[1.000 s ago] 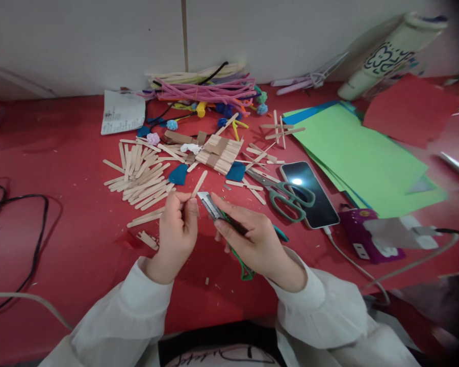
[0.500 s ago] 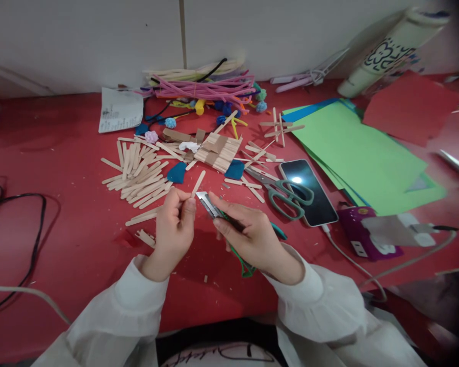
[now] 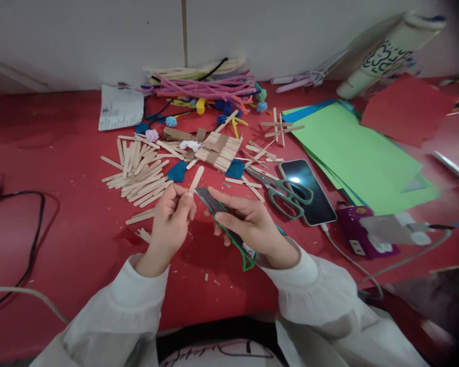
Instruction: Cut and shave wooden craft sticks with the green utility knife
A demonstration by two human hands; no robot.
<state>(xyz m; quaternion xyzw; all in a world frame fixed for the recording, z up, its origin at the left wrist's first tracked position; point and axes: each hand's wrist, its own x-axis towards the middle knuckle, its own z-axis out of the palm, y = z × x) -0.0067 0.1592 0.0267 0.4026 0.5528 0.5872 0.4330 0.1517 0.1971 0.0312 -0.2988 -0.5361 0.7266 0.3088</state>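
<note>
Over the red table (image 3: 69,229), the left hand (image 3: 170,219) pinches a stick (image 3: 197,176), the right hand (image 3: 254,219) clasps a cutter (image 3: 208,200), and light strokes away from that pinch look safest!

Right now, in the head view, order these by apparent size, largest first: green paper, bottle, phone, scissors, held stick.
1. Green paper
2. Bottle
3. Phone and scissors: too alike to rank
4. Held stick

Behind the red tabletop (image 3: 72,219) stands a pale grey wall (image 3: 95,41), which a narrow vertical strip (image 3: 184,33) divides. Above the tabletop, the light is rather dim.
</note>
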